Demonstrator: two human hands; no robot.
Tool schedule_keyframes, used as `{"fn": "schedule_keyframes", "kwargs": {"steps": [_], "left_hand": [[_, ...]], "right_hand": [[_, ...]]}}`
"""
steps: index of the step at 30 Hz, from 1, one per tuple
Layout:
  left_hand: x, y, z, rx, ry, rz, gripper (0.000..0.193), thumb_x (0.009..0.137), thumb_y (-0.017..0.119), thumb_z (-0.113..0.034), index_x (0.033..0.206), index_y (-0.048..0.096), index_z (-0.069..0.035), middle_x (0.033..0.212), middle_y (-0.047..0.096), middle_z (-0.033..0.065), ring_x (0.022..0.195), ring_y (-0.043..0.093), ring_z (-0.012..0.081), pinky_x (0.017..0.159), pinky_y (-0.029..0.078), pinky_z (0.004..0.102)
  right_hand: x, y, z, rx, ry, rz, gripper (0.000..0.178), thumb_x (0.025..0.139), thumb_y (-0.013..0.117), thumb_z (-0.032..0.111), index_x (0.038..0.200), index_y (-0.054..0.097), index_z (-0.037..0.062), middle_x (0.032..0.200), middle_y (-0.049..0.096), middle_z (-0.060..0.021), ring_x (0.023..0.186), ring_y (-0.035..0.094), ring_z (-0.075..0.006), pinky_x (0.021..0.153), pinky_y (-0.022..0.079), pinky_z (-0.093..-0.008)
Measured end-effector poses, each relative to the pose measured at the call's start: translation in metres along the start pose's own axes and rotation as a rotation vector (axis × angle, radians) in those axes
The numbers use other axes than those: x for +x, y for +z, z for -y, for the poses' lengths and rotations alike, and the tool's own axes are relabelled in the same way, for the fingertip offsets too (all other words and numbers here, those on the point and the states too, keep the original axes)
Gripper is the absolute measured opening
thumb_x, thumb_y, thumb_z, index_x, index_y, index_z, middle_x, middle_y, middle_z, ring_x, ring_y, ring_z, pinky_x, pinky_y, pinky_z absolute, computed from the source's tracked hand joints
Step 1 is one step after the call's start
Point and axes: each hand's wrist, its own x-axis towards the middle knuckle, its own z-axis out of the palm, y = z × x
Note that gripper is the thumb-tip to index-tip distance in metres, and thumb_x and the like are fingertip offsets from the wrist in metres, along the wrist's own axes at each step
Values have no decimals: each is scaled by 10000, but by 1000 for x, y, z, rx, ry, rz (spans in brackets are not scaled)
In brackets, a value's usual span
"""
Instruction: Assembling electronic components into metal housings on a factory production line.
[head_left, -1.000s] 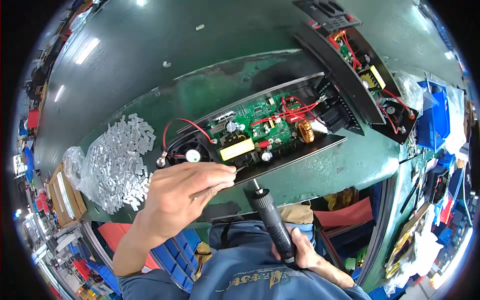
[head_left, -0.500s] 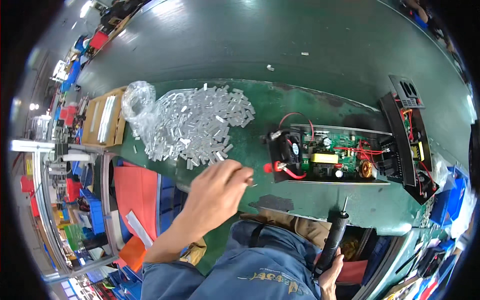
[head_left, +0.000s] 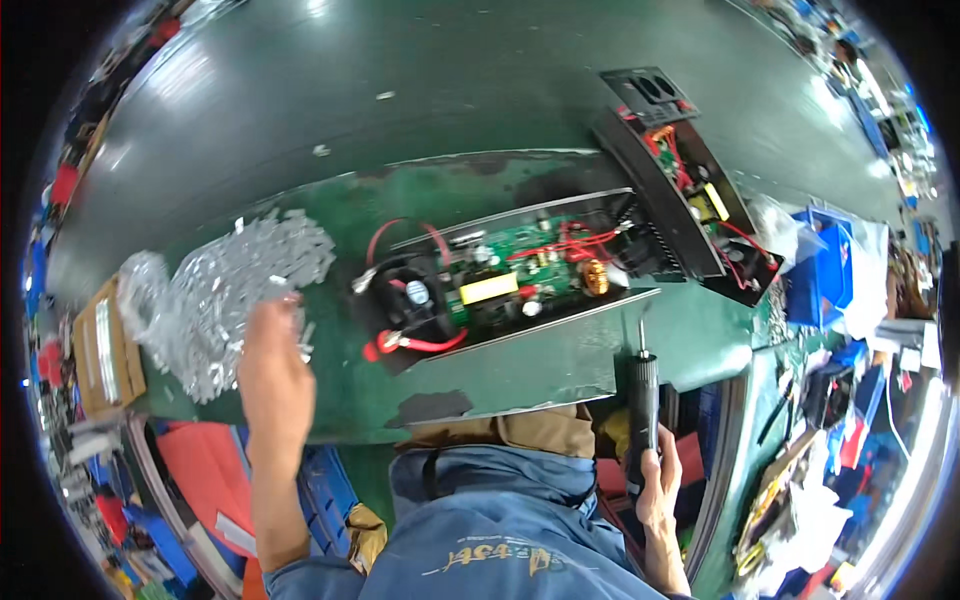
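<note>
My right hand (head_left: 657,480) is wrapped round a black electric screwdriver (head_left: 643,410), whose thin bit points away from me. The tool is upright at the near table edge, just short of an open device (head_left: 520,325). That device has a long metal case, a green circuit board (head_left: 535,250), a black fan (head_left: 410,295) at its left end and red wires. To the left, my left hand (head_left: 275,370) is over the near side of a pile of small silvery metal pieces (head_left: 250,260). Its fingers are curled together and slightly blurred; what they pinch, if anything, cannot be made out.
A second opened device (head_left: 680,200) touches the first one's right end. Blue bins (head_left: 825,270) stand at the far right. Clear plastic (head_left: 145,285) and a cardboard box (head_left: 105,345) lie left of the metal pieces. Two small pale scraps lie on the far table.
My view has turned to the right, so the devices appear further left. My left hand has moved away from the fan end, leftward to the metal pieces. The right hand still holds the screwdriver.
</note>
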Motion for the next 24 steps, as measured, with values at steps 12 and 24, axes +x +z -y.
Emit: {"fn": "schedule_keyframes", "kwargs": {"steps": [12,24], "left_hand": [[38,46,6,101,81,-117,183,894,720,-10,1068,716,-64,1001,681,74,859,678,228,667,516,313],[28,-17,9,2,-412,-221,161,977,619,-36,1133,642,-9,1084,686,79,897,639,191,827,509,332]], "right_hand": [[73,-35,56,-747,-171,-273,605,750,753,65,1333,605,5,989,591,-149,899,597,-279,854,488,-373],[91,-15,73,-516,-635,-217,332,801,633,-110,1129,623,-58,1067,636,-197,986,607,-295,916,476,-390]]}}
